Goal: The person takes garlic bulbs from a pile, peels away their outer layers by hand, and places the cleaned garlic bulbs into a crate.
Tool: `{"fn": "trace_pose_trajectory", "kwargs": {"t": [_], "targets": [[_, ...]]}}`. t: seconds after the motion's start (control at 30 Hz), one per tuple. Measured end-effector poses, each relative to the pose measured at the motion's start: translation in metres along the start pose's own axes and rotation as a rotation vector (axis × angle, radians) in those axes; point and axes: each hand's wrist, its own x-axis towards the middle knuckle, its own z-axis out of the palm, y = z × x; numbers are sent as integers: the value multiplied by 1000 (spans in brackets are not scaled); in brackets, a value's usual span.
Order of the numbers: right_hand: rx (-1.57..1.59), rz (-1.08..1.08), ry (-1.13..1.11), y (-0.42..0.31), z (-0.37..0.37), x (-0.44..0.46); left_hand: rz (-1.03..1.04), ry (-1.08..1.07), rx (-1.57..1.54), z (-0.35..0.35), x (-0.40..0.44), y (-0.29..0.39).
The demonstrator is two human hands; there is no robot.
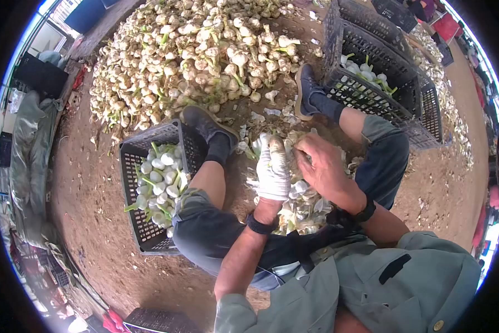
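My left hand [272, 169], in a white knitted glove, is closed round a garlic bulb [276, 145] whose brownish skin shows at the top. Close to its right is my bare right hand [322, 166], its fingers curled together near the bulb; whatever they pinch is too small to make out. Loose white peelings [302, 208] lie on the ground below and between both hands. Left of my legs, a black crate [144, 244] holds many clean white bulbs [160, 180] with green stems.
A large heap of unpeeled garlic [188, 61] lies ahead. Black stacked crates [371, 105] with some white bulbs stand at the right. My shoes [207, 125] rest between the heap and the peelings. Another dark crate [158, 322] is at the bottom edge.
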Motion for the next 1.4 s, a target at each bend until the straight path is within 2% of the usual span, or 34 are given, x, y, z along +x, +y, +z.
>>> {"fn": "trace_pose_trajectory", "kwargs": {"t": [0.13, 0.2, 0.23, 0.3, 0.33, 0.37, 0.43, 0.47, 0.53, 0.57, 0.63, 0.7, 0.73, 0.77, 0.8, 0.83, 0.9, 0.93, 1.0, 1.03, 1.1, 1.13, 1.2, 1.23, 1.3, 1.4], "targets": [[-74, 6, 12, 5, 2, 1, 110, -21, 79, 0, 1, -22], [87, 206, -9, 15, 6, 0, -53, -105, -83, -4, -1, -12], [88, 206, -7, 24, 5, 2, -51, -106, -81, -4, -2, 0], [410, 513, -151, 44, -2, 5, -132, -212, -238, -2, -3, 20], [332, 565, -199, 47, -2, 4, -42, -200, -267, 3, -1, 13], [330, 566, -196, 53, 0, 0, -41, -204, -268, 4, -1, 14], [591, 588, -116, 56, 2, -6, -154, -177, -411, 3, 0, 18], [593, 588, -115, 57, 1, -9, -161, -164, -361, 0, 2, 21], [1131, 808, 4, 34, -14, 0, -124, -173, -343, -3, 6, 21], [1134, 809, 6, 29, -14, 0, -85, -185, -331, -3, 6, 19], [825, 602, -137, 23, -15, -1, -96, -177, -326, 1, 7, 15], [868, 568, -87, 28, 0, -10, -152, -142, -223, 1, 7, 7], [706, 402, -37, 26, 1, -10, -107, -130, -175, 1, 10, 0], [543, 238, 11, 24, 2, -10, -364, -69, -234, -1, 5, -6], [458, 208, 6, 25, 6, -11, -302, -32, -260, 1, 3, -11], [457, 208, 6, 25, 8, -13, -239, 1, -286, 4, 1, -15], [613, 489, 54, 23, 9, -13, -243, -22, -295, 2, -2, -15], [612, 486, 60, 41, 20, -20, -241, -43, -302, 0, -2, -9], [822, 571, 177, 79, 39, -32, -254, -69, -371, -6, -1, 11], [825, 565, 178, 82, 37, -35, -270, -92, -446, -10, 0, 19], [356, 438, 20, 76, 29, -48, -163, -60, -428, -14, 4, 22], [358, 442, 17, 75, 30, -52, -180, -56, -461, -17, 5, 22], [357, 250, -20, 74, 27, -48, -188, -53, -498, -16, 8, 19], [358, 250, -19, 70, 23, -45, -158, -49, -452, -16, 8, 15], [574, 510, -82, 57, 8, -38, -134, -52, -399, -15, 8, 14], [402, 433, -33, 24, -13, -14, -147, -33, -390, -10, 6, 18]]}}
